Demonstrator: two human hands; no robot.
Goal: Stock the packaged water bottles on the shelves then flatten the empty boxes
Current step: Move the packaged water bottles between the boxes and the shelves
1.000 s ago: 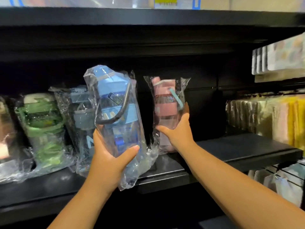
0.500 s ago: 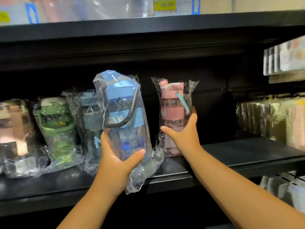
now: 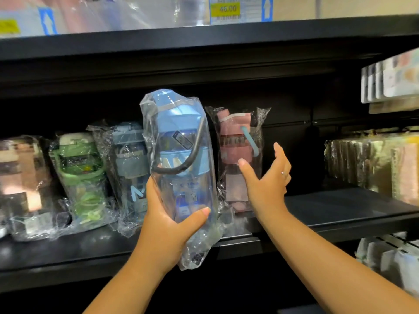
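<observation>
My left hand (image 3: 165,225) grips the lower part of a blue-lidded water bottle (image 3: 181,155) wrapped in clear plastic, held upright in front of the black shelf (image 3: 328,214). A pink bottle in plastic (image 3: 235,141) stands upright on the shelf just right of it. My right hand (image 3: 267,184) hovers open in front of the pink bottle, fingers spread and off the wrap. Left of the blue one, a grey-blue bottle (image 3: 129,155), a green bottle (image 3: 79,168) and a pale one (image 3: 20,173) stand in a row on the shelf.
The shelf's right half is bare black surface up to stacked flat packs (image 3: 374,164) at the far right. Another shelf (image 3: 204,39) runs close overhead with a yellow price tag (image 3: 226,9). More wrapped goods (image 3: 390,261) sit lower right.
My right hand has let go of the pink bottle and opened, pulling slightly back. The pink bottle stays standing on the shelf. My left hand still holds the blue bottle.
</observation>
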